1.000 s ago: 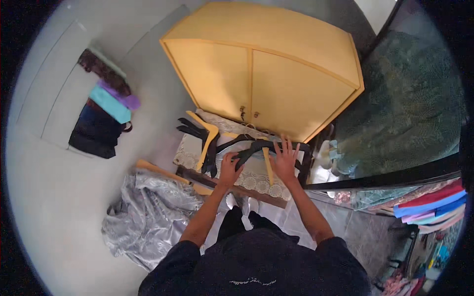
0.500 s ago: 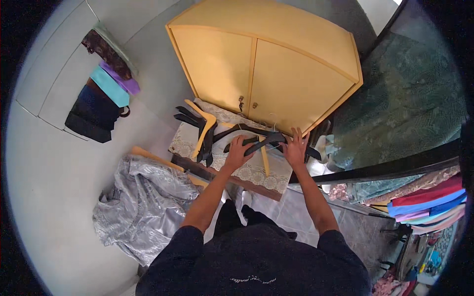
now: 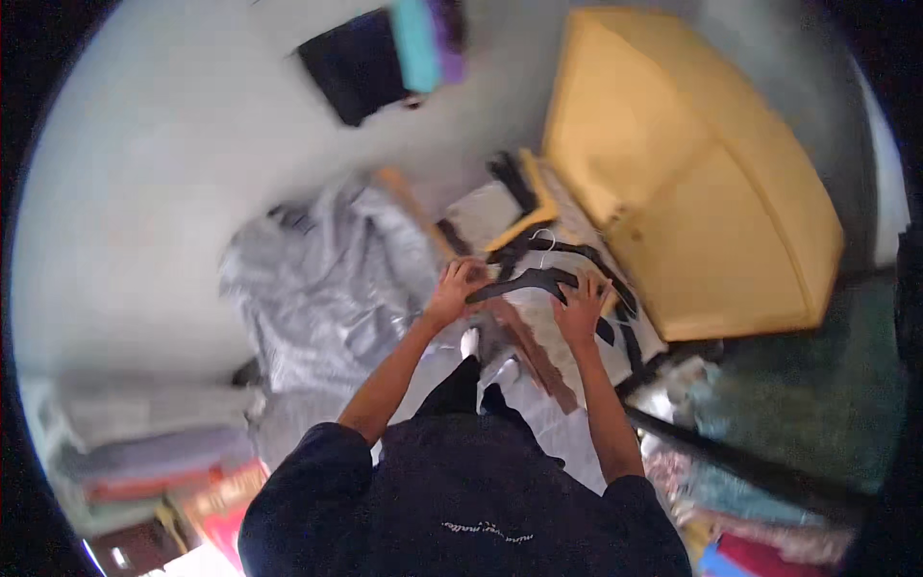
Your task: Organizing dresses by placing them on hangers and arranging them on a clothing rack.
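A black clothes hanger [image 3: 527,280] is held between my two hands, its metal hook pointing up and away. My left hand [image 3: 456,288] grips the hanger's left end with curled fingers. Around its right arm closes my right hand [image 3: 582,306]. Beyond them, a pale yellow hanger [image 3: 544,210] lies among more black hangers [image 3: 514,183] on a low table with a lace cloth [image 3: 532,322]. Left of my left hand, a shiny silver-grey garment [image 3: 327,284] is draped in loose folds.
A yellow two-door cabinet [image 3: 692,183] stands against the table's far right side. Dark, turquoise and purple cloths [image 3: 356,67] hang on the pale wall. Folded fabrics [image 3: 173,457] are stacked at lower left. A dark rail [image 3: 750,466] runs at lower right.
My view has turned left, so the cabinet now sits farther right and the silver garment nearer the middle. The black hanger has come off the table area toward the garment in both hands.
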A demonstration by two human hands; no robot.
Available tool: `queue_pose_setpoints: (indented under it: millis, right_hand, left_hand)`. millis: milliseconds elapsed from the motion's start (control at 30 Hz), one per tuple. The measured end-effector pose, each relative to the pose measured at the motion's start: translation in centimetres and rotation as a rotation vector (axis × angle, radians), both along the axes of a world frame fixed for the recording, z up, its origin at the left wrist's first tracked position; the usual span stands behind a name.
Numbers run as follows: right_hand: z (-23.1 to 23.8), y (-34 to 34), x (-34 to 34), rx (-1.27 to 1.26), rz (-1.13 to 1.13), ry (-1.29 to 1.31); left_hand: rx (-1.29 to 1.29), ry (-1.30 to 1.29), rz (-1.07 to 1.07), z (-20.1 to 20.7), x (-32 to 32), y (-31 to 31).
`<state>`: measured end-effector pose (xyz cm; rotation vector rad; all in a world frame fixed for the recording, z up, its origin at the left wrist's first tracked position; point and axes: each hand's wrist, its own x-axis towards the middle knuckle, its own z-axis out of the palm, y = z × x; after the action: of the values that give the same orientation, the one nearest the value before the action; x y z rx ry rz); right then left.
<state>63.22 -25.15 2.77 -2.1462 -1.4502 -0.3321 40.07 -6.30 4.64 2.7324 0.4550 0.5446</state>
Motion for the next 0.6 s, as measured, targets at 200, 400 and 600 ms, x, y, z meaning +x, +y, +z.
queue_pose_setpoints:
  millis: [200, 400, 600]
  right_hand:
    - [2.8, 10.1, -11.3, 0.02, 0.389, 0.062]
    - [3.1, 15.7, -19.8, 0.028, 0.586, 0.055]
    - [3.0, 19.9, -26.7, 0.029, 0.675, 0.026]
  left_hand:
    - [0.044, 0.002, 0.356, 5.2, -15.5, 0.1]
    - [0.056, 0.03, 0.587, 6.2, -24.7, -1.3]
    - [0.026, -0.047, 0.706, 5.3, -31.7, 0.5]
